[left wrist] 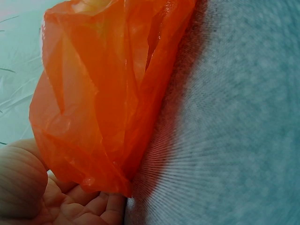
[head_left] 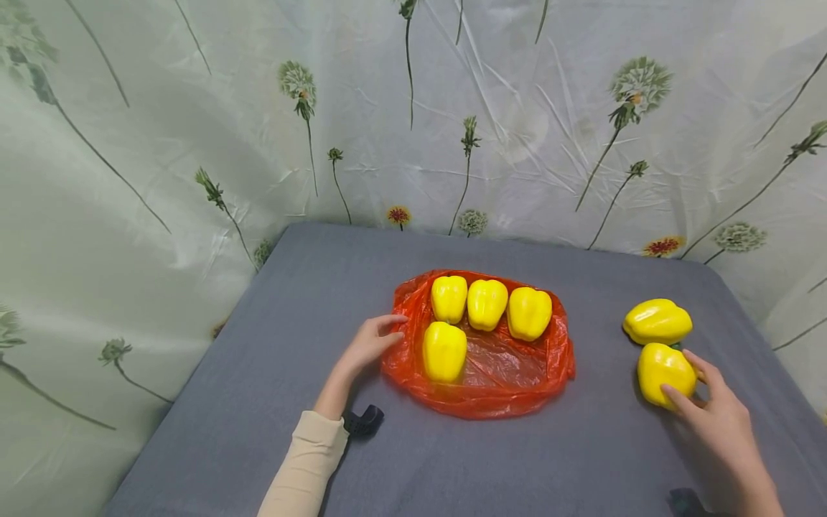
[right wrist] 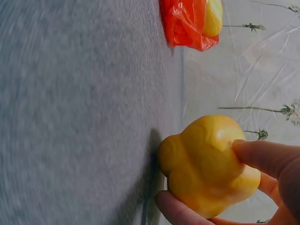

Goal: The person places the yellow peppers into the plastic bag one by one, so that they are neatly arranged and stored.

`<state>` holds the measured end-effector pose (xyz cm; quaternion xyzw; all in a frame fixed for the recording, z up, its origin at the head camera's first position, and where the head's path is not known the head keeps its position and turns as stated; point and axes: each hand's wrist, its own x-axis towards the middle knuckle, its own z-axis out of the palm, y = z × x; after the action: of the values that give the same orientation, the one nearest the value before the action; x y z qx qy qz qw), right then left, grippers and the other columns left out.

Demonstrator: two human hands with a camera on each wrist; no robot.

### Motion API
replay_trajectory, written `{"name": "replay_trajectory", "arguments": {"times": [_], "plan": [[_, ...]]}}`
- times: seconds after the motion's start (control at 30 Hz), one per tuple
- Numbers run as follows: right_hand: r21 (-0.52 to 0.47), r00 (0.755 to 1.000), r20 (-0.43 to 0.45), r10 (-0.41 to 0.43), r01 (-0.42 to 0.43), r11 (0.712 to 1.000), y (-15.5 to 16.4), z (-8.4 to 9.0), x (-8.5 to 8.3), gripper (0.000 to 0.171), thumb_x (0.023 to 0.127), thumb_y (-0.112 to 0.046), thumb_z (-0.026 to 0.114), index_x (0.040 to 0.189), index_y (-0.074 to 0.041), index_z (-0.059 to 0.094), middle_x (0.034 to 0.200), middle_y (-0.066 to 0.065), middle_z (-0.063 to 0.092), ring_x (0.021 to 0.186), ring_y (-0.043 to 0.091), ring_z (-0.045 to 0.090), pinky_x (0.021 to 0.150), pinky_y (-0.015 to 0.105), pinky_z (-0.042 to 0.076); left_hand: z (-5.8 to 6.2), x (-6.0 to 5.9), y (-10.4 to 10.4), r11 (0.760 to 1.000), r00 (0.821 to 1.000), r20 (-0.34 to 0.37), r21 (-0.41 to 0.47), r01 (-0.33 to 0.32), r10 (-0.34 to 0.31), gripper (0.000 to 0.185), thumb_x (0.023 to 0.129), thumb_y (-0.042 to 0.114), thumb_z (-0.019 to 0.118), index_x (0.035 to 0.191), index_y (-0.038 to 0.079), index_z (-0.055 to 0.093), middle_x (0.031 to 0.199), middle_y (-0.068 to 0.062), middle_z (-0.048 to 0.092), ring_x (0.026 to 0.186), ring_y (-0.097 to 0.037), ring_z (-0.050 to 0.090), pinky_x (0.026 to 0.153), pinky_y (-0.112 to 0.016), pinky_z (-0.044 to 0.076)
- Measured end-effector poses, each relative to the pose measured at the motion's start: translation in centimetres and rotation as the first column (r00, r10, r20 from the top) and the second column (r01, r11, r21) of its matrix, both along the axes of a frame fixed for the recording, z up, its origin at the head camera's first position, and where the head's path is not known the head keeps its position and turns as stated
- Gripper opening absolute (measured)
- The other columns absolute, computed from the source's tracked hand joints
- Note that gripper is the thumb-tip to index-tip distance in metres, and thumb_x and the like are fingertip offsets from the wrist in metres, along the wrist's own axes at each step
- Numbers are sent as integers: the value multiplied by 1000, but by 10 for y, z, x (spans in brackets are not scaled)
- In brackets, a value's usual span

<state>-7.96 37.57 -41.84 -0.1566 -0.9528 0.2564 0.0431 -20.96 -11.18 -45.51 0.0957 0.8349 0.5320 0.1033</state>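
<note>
Yellow pepper (head_left: 665, 372), well to the right of the red plastic bag (head_left: 504, 380), sits gripped in the right hand (head_left: 720, 424), while the left hand (head_left: 371, 343) rests loosely curled on the bag's left edge.

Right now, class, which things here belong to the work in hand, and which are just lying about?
In the work:
right hand gripping a yellow pepper
left hand at the edge of the red bag
four peppers on the bag
second loose pepper

Lying about:
grey table cover
flowered curtain
</note>
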Motion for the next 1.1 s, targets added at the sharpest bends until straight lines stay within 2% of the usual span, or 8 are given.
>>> {"name": "replay_trajectory", "arguments": {"times": [0.17, 0.3, 0.4, 0.43, 0.53, 0.63, 0.87, 1.1], "plan": [[-30, 1000, -2, -17, 17, 999, -6, 3, 1, 79, 91, -41, 54, 148, -4, 15, 134, 40, 34, 96, 51, 56, 63, 46, 55, 0, 0, 0, 1000, 1000, -3, 3, 7, -7, 35, 90, 12, 56, 125, 7, 59, 127, -16, 60, 115, -30, 58, 96, -43, 49], [-70, 1000, -20, -19, 17, 997, -9, 6, 1, 80, 91, -41, 55, 149, -6, 12, 135, 41, 33, 83, 47, 63, 53, 35, 54, 2, 0, 0, 1000, 1000, 6, 9, 4, -4, 35, 90, 12, 55, 125, 8, 59, 126, -16, 61, 112, -28, 58, 95, -41, 51], [-95, 999, -44, -16, 11, 995, -12, 7, 1, 80, 90, -42, 56, 150, -11, 12, 136, 40, 33, 70, 25, 67, 51, 29, 54, 3, 0, 0, 1000, 1000, 14, 17, 3, -3, 35, 91, 12, 55, 125, 7, 59, 125, -16, 61, 109, -28, 60, 93, -40, 52], [-105, 999, -52, -11, 6, 994, -13, 7, 0, 80, 90, -41, 56, 150, -11, 12, 136, 40, 33, 66, 14, 66, 50, 27, 53, 3, 0, 0, 1000, 1000, 13, 17, 7, -7, 35, 91, 12, 55, 125, 7, 58, 125, -16, 61, 108, -28, 60, 92, -40, 52], [-138, 997, -72, 3, -13, 990, -19, 10, 1, 80, 90, -39, 57, 150, -11, 12, 136, 40, 33, 59, -14, 52, 49, 19, 51, 2, -1, 0, 1000, 1000, 11, 20, 16, -16, 36, 91, 12, 55, 126, 6, 58, 126, -18, 61, 108, -28, 60, 92, -40, 52], [-170, 997, -81, 20, -33, 985, -26, 15, 1, 79, 91, -34, 58, 149, -8, 12, 136, 40, 33, 57, -21, 46, 49, 14, 48, 2, -1, 0, 1000, 1000, 2, 16, 21, -21, 36, 91, 12, 55, 126, 5, 58, 126, -18, 60, 109, -29, 60, 93, -40, 52], [-192, 995, -101, 26, -46, 980, -41, 14, -3, 76, 91, -33, 57, 148, -9, 12, 132, 35, 34, 58, -18, 50, 51, 11, 47, 3, 0, 0, 1000, 1000, 7, 15, 13, -13, 35, 91, 12, 55, 125, 6, 58, 126, -17, 61, 109, -29, 59, 93, -41, 51], [-225, 986, -144, 89, -120, 967, -54, 14, -6, 76, 92, -32, 56, 148, -8, 10, 132, 33, 34, 60, -14, 57, 55, 9, 48, 2, 0, 0, 1000, 1000, -2, 14, 16, -16, 35, 91, 11, 55, 125, 4, 58, 127, -18, 60, 113, -31, 58, 97, -43, 49]]}}
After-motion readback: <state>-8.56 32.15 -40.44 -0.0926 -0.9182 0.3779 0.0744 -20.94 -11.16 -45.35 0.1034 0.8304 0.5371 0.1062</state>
